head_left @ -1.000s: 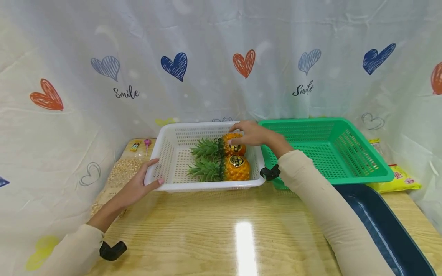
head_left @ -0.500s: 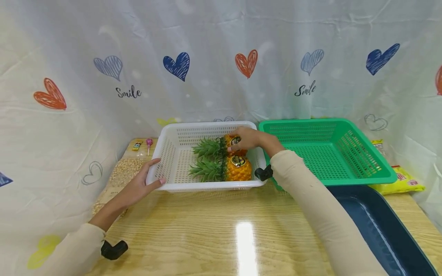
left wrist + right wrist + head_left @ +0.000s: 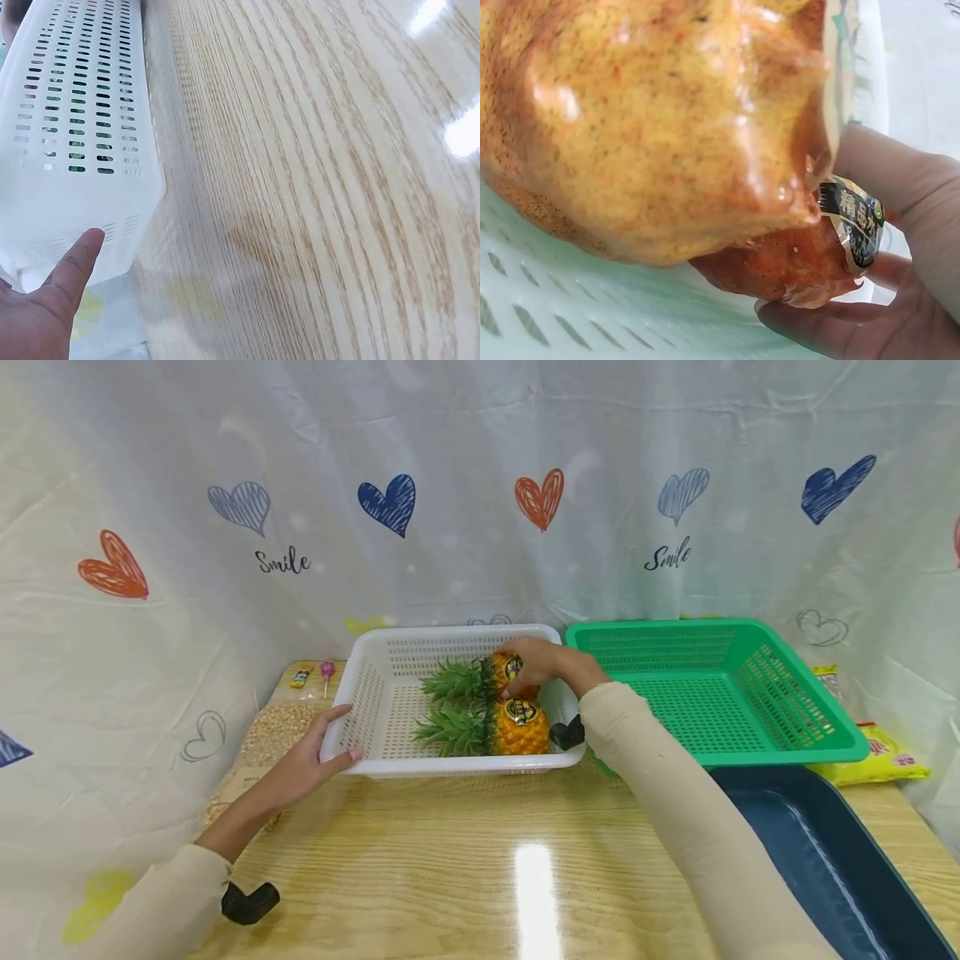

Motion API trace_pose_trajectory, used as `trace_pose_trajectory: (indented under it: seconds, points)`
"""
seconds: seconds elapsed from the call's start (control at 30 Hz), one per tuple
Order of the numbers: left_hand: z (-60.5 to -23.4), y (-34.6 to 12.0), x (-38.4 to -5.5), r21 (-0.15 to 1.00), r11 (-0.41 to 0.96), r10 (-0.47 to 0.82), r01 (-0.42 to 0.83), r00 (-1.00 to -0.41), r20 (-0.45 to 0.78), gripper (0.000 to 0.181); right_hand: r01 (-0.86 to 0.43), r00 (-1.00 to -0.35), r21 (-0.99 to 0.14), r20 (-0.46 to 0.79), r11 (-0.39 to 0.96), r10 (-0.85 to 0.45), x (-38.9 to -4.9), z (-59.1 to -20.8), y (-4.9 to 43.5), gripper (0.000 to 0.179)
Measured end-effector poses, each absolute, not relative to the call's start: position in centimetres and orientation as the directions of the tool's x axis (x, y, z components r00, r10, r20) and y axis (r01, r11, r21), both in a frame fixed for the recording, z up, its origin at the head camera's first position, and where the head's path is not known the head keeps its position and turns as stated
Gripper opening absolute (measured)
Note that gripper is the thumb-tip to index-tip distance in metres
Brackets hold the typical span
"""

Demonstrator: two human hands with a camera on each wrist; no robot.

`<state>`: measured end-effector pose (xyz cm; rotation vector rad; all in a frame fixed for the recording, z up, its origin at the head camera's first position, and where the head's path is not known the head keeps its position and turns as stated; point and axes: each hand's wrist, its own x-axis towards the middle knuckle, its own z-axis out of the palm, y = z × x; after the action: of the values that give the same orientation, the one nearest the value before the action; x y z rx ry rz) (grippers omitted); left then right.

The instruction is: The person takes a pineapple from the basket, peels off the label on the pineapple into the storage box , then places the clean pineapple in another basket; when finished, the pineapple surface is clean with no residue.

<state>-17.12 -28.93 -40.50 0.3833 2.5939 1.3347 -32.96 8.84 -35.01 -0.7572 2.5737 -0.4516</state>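
Two small orange-yellow pineapples with green crowns lie side by side in a white slotted basket (image 3: 390,727), crowns to the left. My right hand (image 3: 542,662) reaches in from above and grips the far pineapple (image 3: 504,667). In the right wrist view its fingers (image 3: 810,322) and thumb sit on either side of that fruit's orange body (image 3: 780,262), by a black label. The near pineapple (image 3: 519,735) fills much of that view. My left hand (image 3: 303,768) holds the basket's near left corner, thumb (image 3: 79,262) laid along the outer wall; its other fingers are mostly hidden there.
A green slotted basket (image 3: 750,752) stands against the white one on the right. Before it lies a dark blue tray (image 3: 817,852), partly behind my right sleeve. A yellow packet (image 3: 877,760) sits far right. Grain bags (image 3: 277,735) and a pink lollipop (image 3: 327,670) lie left.
My right hand has come down onto the far pineapple and its fingers have settled round it. The left hand stays at the basket's corner. The view has shifted slightly.
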Motion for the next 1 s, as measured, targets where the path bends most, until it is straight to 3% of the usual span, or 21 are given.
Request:
trace_pose_trajectory:
  seconds: [0.37,1.0]
  points:
    - [-40.7,-28.93,-17.28,0.806,0.573,0.315,0.146,-0.948,-0.052,0.079,-0.448,-0.775,-0.332,-0.318,0.83,-0.546,-33.49,-35.42,8.62,0.084]
    - [-41.12,-29.19,-17.49,0.813,0.565,0.316,0.138,-0.947,-0.059,0.08,-0.462,-0.777,-0.348,-0.284,0.815,-0.562,-33.53,-35.45,8.29,0.083]
